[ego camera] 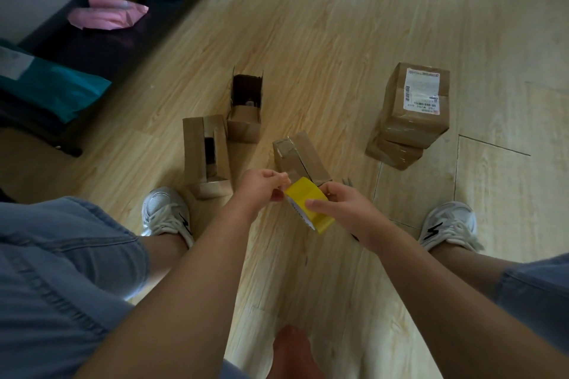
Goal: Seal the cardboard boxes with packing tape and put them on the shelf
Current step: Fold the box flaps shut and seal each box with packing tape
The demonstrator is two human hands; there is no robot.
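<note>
Your right hand [341, 208] had its grip closed round the yellow tape roll [311, 206], held low over the floor [338, 40] between your shoes. Your left hand [261, 191] pinched the roll's upper edge. Just beyond stood a taped box [297, 157] and two open cardboard boxes [244, 128].

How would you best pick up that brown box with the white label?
Probably by its two opposite side walls, pressing inward from both sides and reaching down from above. The labelled box is closed and taped, offering no flap, and it sits on a lower box, so its sides are free.
</note>
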